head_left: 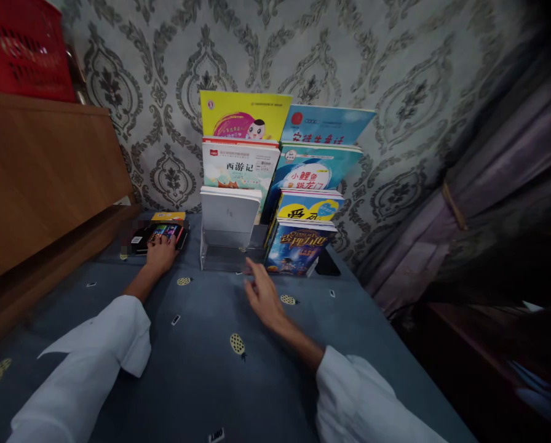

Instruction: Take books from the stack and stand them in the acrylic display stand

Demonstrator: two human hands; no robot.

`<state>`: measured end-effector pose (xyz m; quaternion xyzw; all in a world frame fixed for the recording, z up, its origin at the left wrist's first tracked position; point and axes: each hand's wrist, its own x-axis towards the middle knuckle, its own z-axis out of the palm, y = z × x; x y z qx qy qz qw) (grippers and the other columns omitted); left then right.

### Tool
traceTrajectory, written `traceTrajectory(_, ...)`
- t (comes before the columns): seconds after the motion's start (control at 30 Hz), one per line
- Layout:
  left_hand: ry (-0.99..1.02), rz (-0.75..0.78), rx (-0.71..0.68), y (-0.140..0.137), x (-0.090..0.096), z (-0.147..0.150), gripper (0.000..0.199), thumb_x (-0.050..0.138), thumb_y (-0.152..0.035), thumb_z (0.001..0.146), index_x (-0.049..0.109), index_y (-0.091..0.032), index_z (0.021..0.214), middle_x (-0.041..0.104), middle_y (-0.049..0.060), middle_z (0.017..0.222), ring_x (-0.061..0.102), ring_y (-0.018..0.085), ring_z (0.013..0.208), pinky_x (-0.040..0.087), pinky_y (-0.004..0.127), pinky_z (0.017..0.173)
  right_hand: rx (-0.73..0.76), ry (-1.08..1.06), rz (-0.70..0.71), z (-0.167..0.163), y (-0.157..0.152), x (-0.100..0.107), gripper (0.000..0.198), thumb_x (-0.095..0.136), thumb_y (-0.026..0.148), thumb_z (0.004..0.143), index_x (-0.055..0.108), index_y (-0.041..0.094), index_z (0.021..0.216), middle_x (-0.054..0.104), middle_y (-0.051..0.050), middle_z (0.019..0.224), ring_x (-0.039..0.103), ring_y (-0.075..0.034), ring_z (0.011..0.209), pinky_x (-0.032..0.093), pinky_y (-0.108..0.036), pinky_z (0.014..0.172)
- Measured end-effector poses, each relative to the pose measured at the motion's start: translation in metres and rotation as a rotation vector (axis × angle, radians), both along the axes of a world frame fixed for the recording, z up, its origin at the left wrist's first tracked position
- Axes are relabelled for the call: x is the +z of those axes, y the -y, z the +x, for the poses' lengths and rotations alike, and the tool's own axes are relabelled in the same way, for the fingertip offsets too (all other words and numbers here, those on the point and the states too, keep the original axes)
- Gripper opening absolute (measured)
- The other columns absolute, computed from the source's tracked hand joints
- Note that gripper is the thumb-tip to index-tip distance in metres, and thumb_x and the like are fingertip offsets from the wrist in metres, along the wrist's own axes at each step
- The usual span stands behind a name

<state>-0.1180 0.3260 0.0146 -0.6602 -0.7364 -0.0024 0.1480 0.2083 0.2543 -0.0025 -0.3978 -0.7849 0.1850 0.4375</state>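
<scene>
My left hand [162, 253] rests on a black-covered book [179, 232] at the left, fingers spread over its cover; any grip underneath is hidden. A yellow-orange book [168, 216] shows behind it. My right hand [265, 296] is open and holds nothing, fingers apart, just in front of a clear tiered book stand [224, 263]. The stand's left column has a yellow book [243, 107], a white-covered book [238, 163] and a plain pale booklet [229, 215]. On its right are blue and teal books [319, 161], with a dark blue-purple book [298, 249] in front.
A blue cloth with pineapple prints [202, 369] covers the table. A wooden cabinet [49, 178] stands at the left, with a red basket [26, 55] on top. A dark flat object [327, 263] lies right of the stand. A curtain [423, 227] hangs at the right.
</scene>
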Motion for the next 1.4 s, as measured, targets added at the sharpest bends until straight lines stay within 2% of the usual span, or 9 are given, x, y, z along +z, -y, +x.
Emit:
traceTrajectory(0.13,-0.025,-0.004,-0.028,0.008,0.003,0.001,0.052,0.038,-0.028,0.1,0.048,-0.004,0.145,0.057,0.033,0.133,0.052,0.045,0.128,0.046,0.061,0.096,0.074,0.038,-0.092,0.005,0.022,-0.035,0.048,0.045,0.024,0.098,0.049,0.027,0.146,0.066,-0.011,0.119,0.066,-0.026,0.109,0.057,-0.048,0.096)
traceTrajectory(0.27,-0.03,-0.025,-0.057,0.037,0.0,-0.007,0.053,0.037,-0.01,0.094,0.049,-0.008,0.146,0.055,0.03,0.138,0.053,0.041,0.13,0.051,0.055,0.096,0.101,0.035,-0.113,0.01,0.027,-0.051,0.044,0.046,0.022,0.097,0.055,0.025,0.139,0.069,-0.011,0.117,0.067,-0.027,0.11,0.057,-0.049,0.096)
traceTrajectory(0.47,-0.043,-0.062,-0.144,0.109,-0.018,-0.025,0.056,0.033,-0.003,0.092,0.054,-0.013,0.143,0.053,0.021,0.147,0.046,0.033,0.141,0.052,0.045,0.103,0.144,0.039,-0.093,0.01,0.029,-0.043,0.037,0.045,0.018,0.097,0.063,0.023,0.128,0.067,-0.012,0.12,0.065,-0.024,0.111,0.055,-0.045,0.098)
traceTrajectory(0.63,-0.075,-0.088,-0.156,0.17,-0.032,-0.025,0.06,0.032,-0.002,0.092,0.055,-0.018,0.145,0.052,0.017,0.152,0.045,0.033,0.143,0.047,0.049,0.109,0.16,0.073,-0.077,0.009,0.032,-0.04,0.033,0.045,0.017,0.096,0.068,0.021,0.119,0.065,-0.013,0.121,0.064,-0.025,0.114,0.054,-0.046,0.1)
traceTrajectory(0.83,-0.138,0.002,-0.2,0.229,-0.059,0.002,0.062,0.035,-0.001,0.091,0.055,-0.022,0.146,0.054,0.014,0.15,0.045,0.033,0.144,0.045,0.048,0.111,0.174,0.086,-0.076,0.008,0.036,-0.038,0.032,0.046,0.017,0.096,0.07,0.022,0.117,0.065,-0.012,0.121,0.064,-0.024,0.115,0.053,-0.045,0.101)
traceTrajectory(0.97,-0.115,0.003,-0.385,0.257,-0.064,0.031,0.066,0.038,-0.001,0.091,0.047,-0.024,0.151,0.05,0.012,0.154,0.041,0.033,0.146,0.042,0.048,0.114,0.187,0.078,-0.087,0.008,0.038,-0.033,0.031,0.048,0.019,0.096,0.071,0.021,0.117,0.066,-0.013,0.122,0.064,-0.024,0.115,0.054,-0.044,0.1)
traceTrajectory(1.17,0.185,-0.216,-0.882,0.252,-0.029,0.064,0.07,0.045,-0.005,0.095,0.029,-0.028,0.159,0.036,0.009,0.163,0.024,0.027,0.154,0.031,0.049,0.123,0.217,0.062,-0.067,0.008,0.045,-0.014,0.032,0.046,0.025,0.1,0.071,0.022,0.119,0.068,-0.013,0.126,0.064,-0.025,0.119,0.051,-0.047,0.105)
traceTrajectory(1.27,0.326,-0.327,-0.96,0.232,-0.013,0.071,0.067,0.041,-0.004,0.096,0.034,-0.032,0.156,0.036,0.004,0.163,0.023,0.022,0.155,0.027,0.05,0.125,0.324,0.106,-0.034,-0.005,0.052,-0.004,0.035,0.043,0.027,0.102,0.069,0.022,0.124,0.069,-0.012,0.129,0.063,-0.024,0.124,0.049,-0.047,0.108)
traceTrajectory(1.4,0.408,-0.398,-0.924,0.222,-0.002,0.077,0.056,0.04,-0.008,0.098,0.046,-0.029,0.151,0.043,0.004,0.16,0.033,0.021,0.151,0.03,0.047,0.124,0.588,0.279,-0.045,-0.04,0.058,-0.003,0.043,0.038,0.035,0.106,0.059,0.019,0.14,0.059,-0.01,0.147,0.048,-0.02,0.142,0.04,-0.042,0.119)
